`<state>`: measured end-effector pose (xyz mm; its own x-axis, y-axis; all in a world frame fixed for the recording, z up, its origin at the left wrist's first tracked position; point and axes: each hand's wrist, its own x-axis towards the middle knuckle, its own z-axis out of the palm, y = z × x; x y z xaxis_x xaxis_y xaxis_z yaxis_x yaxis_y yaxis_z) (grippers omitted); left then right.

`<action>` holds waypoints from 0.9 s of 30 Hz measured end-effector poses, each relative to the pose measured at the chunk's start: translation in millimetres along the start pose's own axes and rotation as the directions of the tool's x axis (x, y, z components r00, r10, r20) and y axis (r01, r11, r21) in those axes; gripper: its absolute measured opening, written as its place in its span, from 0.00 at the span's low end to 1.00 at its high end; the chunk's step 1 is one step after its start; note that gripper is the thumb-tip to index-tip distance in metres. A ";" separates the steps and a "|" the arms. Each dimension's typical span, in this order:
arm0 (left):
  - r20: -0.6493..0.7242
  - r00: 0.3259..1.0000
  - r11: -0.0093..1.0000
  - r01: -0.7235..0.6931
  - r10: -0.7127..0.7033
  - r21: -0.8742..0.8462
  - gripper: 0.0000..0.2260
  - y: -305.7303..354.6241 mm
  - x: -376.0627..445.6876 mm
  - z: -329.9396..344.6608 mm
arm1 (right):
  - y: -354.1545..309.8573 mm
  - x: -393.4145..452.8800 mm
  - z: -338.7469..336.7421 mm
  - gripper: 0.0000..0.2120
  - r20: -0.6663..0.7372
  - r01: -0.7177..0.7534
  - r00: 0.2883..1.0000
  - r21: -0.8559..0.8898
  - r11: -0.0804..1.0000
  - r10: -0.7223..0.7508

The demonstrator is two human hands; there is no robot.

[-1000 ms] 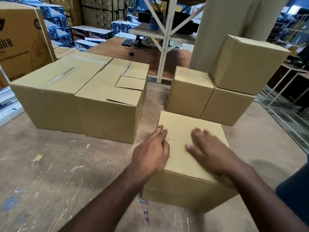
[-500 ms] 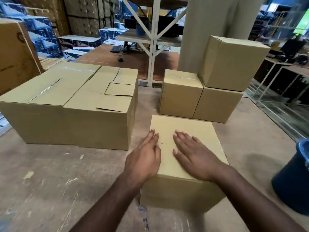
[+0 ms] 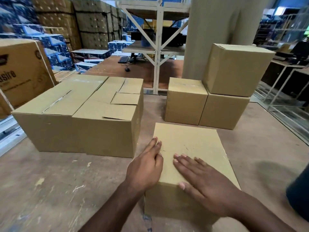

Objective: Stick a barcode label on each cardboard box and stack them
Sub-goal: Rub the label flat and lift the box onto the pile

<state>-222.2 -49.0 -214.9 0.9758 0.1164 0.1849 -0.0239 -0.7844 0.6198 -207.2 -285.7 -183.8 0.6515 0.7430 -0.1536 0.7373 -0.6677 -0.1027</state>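
Note:
A plain cardboard box (image 3: 192,144) stands on the worn table (image 3: 58,190) right in front of me. My left hand (image 3: 145,166) rests at the box's left top edge, fingers together and pointing away. My right hand (image 3: 204,180) lies flat on the box's top near the front, fingers spread. No barcode label shows on the top. Behind it stand two small boxes side by side, one on the left (image 3: 185,101) and one on the right (image 3: 224,111), with a third box (image 3: 235,69) stacked on the right one.
Two large boxes (image 3: 80,118) stand close together at the left of the table. A printed carton (image 3: 21,72) is at far left, a dark blue bin (image 3: 299,195) at the right edge. Behind are a metal rack (image 3: 157,47), a pillar and stacked warehouse cartons.
My right hand has slid back along the box's top toward me and toward the left hand. My view has tilted up slightly; the boxes have not moved.

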 end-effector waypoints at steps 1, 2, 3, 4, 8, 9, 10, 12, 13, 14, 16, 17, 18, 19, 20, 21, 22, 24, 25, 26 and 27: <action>-0.004 1.000 0.999 0.004 -0.004 -0.035 0.22 -2.0 0.8 0.0 | 12.7 -2.5 -1.1 0.34 -0.020 -0.032 0.999 0.004 0.999 0.032; -0.007 1.000 0.994 0.010 -0.011 -0.105 0.22 -3.6 0.0 0.1 | 30.8 -6.8 -0.7 0.35 -0.048 -0.086 0.995 0.026 0.996 0.087; -0.002 1.000 0.974 0.018 -0.019 -0.226 0.21 -4.8 -1.9 0.2 | 47.3 -12.4 -1.1 0.36 -0.081 -0.146 0.985 0.063 0.987 0.151; 0.018 0.999 0.920 0.036 -0.031 -0.390 0.20 -7.3 -5.1 0.4 | 61.1 -18.4 -0.7 0.37 -0.115 -0.198 0.971 0.118 0.973 0.211; 0.215 0.965 0.667 0.258 -0.148 -0.699 0.28 -22.7 -27.7 18.3 | 95.6 -47.2 16.1 0.34 -0.253 -0.184 0.922 0.377 0.908 0.292; 0.288 0.938 0.657 0.341 -0.192 -0.672 0.33 -29.2 -34.1 27.8 | 103.9 -53.9 20.6 0.31 -0.289 -0.166 0.901 0.458 0.873 0.323; 0.376 0.896 0.639 0.436 -0.238 -0.634 0.37 -32.6 -40.2 36.5 | 111.0 -63.2 24.7 0.29 -0.314 -0.147 0.876 0.549 0.823 0.366; 0.508 0.806 0.602 0.575 -0.302 -0.554 0.41 -31.6 -48.0 53.5 | 123.7 -83.3 34.4 0.22 -0.336 -0.123 0.807 0.707 0.696 0.485; 0.528 0.785 0.572 0.607 -0.324 -0.552 0.41 -28.5 -50.0 61.3 | 128.2 -93.4 39.7 0.21 -0.324 -0.125 0.768 0.771 0.625 0.553; 0.533 0.772 0.518 0.631 -0.345 -0.578 0.39 -21.7 -51.1 66.0 | 130.3 -101.2 44.9 0.21 -0.305 -0.124 0.729 0.822 0.555 0.613; 0.510 0.777 0.401 0.628 -0.370 -0.667 0.30 -2.6 -46.6 76.4 | 132.3 -115.7 52.9 0.22 -0.278 -0.098 0.666 0.888 0.450 0.693; 0.467 0.801 0.391 0.593 -0.374 -0.704 0.25 7.6 -44.1 77.8 | 131.2 -122.4 57.0 0.22 -0.275 -0.068 0.642 0.909 0.411 0.716; 0.408 0.833 0.408 0.543 -0.374 -0.734 0.21 17.2 -41.1 74.6 | 129.2 -128.1 60.4 0.22 -0.281 -0.020 0.623 0.927 0.374 0.730; 0.347 0.866 0.427 0.483 -0.360 -0.764 0.22 24.7 -37.9 67.8 | 126.4 -131.9 64.0 0.23 -0.300 0.045 0.609 0.937 0.346 0.734; 0.296 0.896 0.432 0.423 -0.331 -0.797 0.27 32.0 -33.9 59.5 | 124.7 -135.9 65.4 0.23 -0.329 0.109 0.593 0.937 0.332 0.735; 0.255 0.918 0.436 0.371 -0.303 -0.820 0.33 36.6 -29.4 51.2 | 124.1 -137.9 66.4 0.24 -0.339 0.152 0.583 0.938 0.310 0.739; 0.214 0.939 0.444 0.319 -0.270 -0.837 0.37 43.4 -26.6 41.5 | 122.8 -137.5 67.1 0.25 -0.325 0.176 0.592 0.945 0.276 0.737; 0.129 0.970 0.466 0.213 -0.206 -0.859 0.42 56.5 -21.3 23.3 | 115.4 -128.7 68.5 0.30 -0.301 0.221 0.614 0.953 0.207 0.730; 0.080 0.979 0.472 0.161 -0.187 -0.867 0.43 62.4 -18.8 16.5 | 110.1 -121.4 69.0 0.36 -0.283 0.250 0.622 0.955 0.157 0.730; 0.038 0.984 0.478 0.117 -0.173 -0.871 0.43 68.7 -16.8 10.7 | 105.0 -113.2 70.3 0.42 -0.262 0.280 0.626 0.955 0.101 0.734; 0.007 0.987 0.481 0.084 -0.161 -0.873 0.43 71.3 -15.8 6.3 | 99.3 -105.1 70.4 0.46 -0.248 0.320 0.635 0.946 0.043 0.732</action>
<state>-237.9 -110.7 -178.4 0.9684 0.2371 0.0778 -0.1188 0.1639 0.9793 -215.1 -433.4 -247.0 0.9974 -0.0053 0.0714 0.0713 0.1654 -0.9836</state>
